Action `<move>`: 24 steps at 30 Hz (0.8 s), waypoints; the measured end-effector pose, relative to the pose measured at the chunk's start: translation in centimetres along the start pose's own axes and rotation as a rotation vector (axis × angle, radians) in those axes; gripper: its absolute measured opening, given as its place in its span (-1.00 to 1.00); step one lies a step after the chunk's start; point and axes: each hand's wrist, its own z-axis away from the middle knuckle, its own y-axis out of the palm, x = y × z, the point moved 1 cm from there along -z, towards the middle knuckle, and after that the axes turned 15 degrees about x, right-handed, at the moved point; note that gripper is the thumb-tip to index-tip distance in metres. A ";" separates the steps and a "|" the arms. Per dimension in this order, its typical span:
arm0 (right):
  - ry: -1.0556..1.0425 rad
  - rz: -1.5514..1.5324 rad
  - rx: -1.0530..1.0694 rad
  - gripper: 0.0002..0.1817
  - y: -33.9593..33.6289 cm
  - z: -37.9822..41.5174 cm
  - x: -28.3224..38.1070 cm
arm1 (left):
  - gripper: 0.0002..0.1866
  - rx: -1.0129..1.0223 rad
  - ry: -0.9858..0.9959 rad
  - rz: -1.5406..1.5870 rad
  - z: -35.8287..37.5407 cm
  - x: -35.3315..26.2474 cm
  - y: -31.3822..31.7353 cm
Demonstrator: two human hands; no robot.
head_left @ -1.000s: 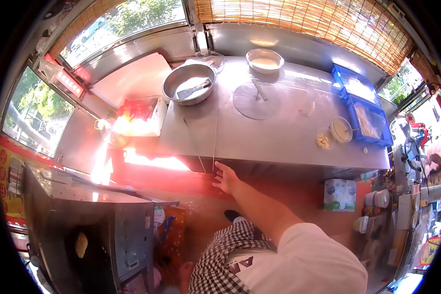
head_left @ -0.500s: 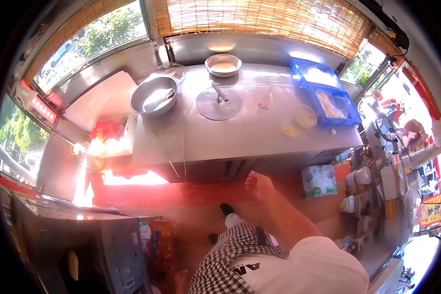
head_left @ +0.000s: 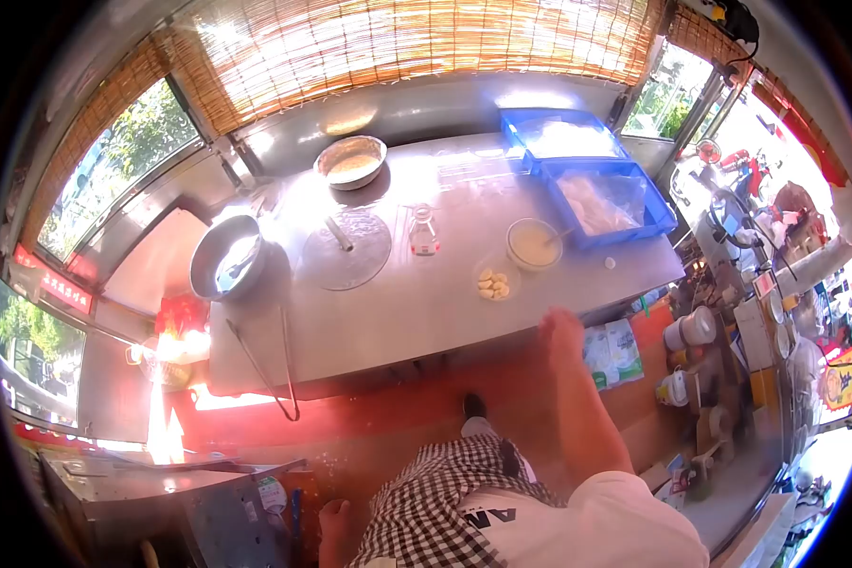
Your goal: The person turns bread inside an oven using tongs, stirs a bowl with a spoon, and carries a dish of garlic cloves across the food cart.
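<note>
My right hand (head_left: 562, 333) is just off the front edge of the steel table (head_left: 388, 331), fingers curled in with nothing visible in them; it is a little blurred. Nearest to it are a small dish of pale pieces (head_left: 493, 283) and a clear bowl of creamy yellow mixture (head_left: 534, 244) with a thin handle leaning out. Low at my side hangs my left hand (head_left: 333, 521), close to a dark metal cabinet (head_left: 227, 525); its fingers do not show clearly. Further left on the table are a glass bottle (head_left: 424, 235) and a round flat plate (head_left: 347, 260) with a short rod on it.
Blue crates (head_left: 658, 220) holding plastic-wrapped contents stand at the back right. A metal bowl of pale contents (head_left: 350, 163) sits at the back, a larger metal bowl (head_left: 208, 275) at left. Long tongs (head_left: 289, 364) overhang the front edge. White-green packages (head_left: 613, 355) lie below.
The view has shifted rightward and nearer the table. My right hand has moved right and up toward the table's front edge. My left hand shows more fully beside the cabinet.
</note>
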 end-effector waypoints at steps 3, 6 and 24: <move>-0.137 0.096 -0.052 -0.75 -3.1 -5.7 3.5 | -0.77 0.053 -0.015 0.097 -1.3 -10.3 4.2; -0.124 0.289 -0.049 -0.70 -5.0 -11.0 6.4 | -0.72 0.164 0.056 0.080 -6.2 -10.8 7.8; -0.334 0.739 0.174 -0.84 -0.5 -17.1 13.3 | -0.65 0.218 0.101 -0.489 -11.8 -23.2 13.1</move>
